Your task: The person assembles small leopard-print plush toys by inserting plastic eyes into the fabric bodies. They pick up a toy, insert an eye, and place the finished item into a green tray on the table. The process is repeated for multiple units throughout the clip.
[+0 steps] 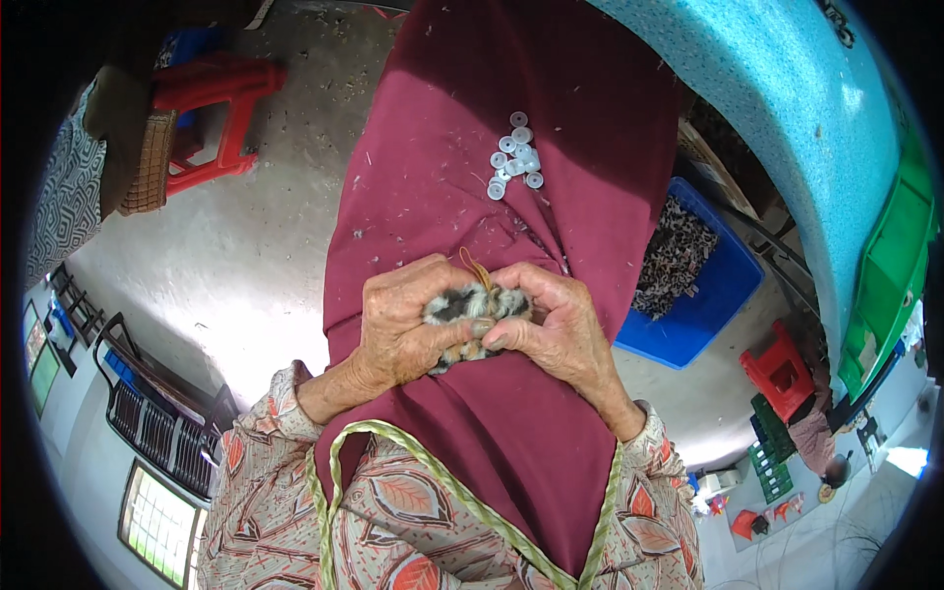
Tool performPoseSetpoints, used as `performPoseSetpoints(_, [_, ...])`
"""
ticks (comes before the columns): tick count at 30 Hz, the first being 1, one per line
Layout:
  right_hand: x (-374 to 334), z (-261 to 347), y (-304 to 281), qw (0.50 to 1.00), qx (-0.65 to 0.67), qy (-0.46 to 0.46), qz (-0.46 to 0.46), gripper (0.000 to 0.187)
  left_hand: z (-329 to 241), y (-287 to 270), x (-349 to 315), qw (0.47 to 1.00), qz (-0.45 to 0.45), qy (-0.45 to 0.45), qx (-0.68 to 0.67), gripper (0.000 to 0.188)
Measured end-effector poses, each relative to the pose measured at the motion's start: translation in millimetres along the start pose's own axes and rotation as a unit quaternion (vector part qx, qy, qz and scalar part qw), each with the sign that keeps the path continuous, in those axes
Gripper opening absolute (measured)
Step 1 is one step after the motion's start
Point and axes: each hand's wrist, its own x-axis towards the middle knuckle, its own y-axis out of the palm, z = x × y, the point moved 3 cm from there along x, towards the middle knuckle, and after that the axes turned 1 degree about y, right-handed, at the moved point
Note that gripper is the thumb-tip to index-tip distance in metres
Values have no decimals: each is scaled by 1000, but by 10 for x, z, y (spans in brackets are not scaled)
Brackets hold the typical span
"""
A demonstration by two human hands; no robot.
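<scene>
In my lap, a small fluffy bundle (458, 308) of black, white, grey and orange fur is gripped between both hands. From its top rises a thin tan loop (476, 266), like a cord or band. My left hand (408, 317) closes on its left side, and my right hand (553, 324) on its right. The two thumbs meet over the front of the fur and hide part of it. Farther up on the maroon apron (413, 187) lies a loose cluster of several translucent white plastic discs (514, 157), each with a small centre mark.
On the right, a blue bin (678, 339) holds dark and light scraps. A speckled turquoise table edge (777, 88) curves along the upper right, beside a green tray (890, 256). Red stools (231, 98) stand at the left and right. Another person (818, 433) is at the far right.
</scene>
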Motion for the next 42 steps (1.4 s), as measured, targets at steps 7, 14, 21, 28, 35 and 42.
performPoseSetpoints(7, [127,-55,-149,966,255,32,-33,33,24,23,74,958,-38,-180,-222,24])
performPoseSetpoints(14, [145,-25,-124,969,236,-18,-68,20,-49,3,121,871,82,-331,-352,34])
performPoseSetpoints(21, [217,-9,-81,960,254,-34,-113,17,-17,-11,149,847,112,-373,-363,30])
performPoseSetpoints(28, [236,-71,-138,901,426,46,-64,20,-36,26,137,851,9,-337,-402,39])
performPoseSetpoints(35, [82,71,-58,993,110,-24,-22,15,78,-9,111,954,20,-225,-198,47])
performPoseSetpoints(42, [157,-45,-103,981,153,-62,-101,13,-60,-1,140,860,85,-389,-318,38])
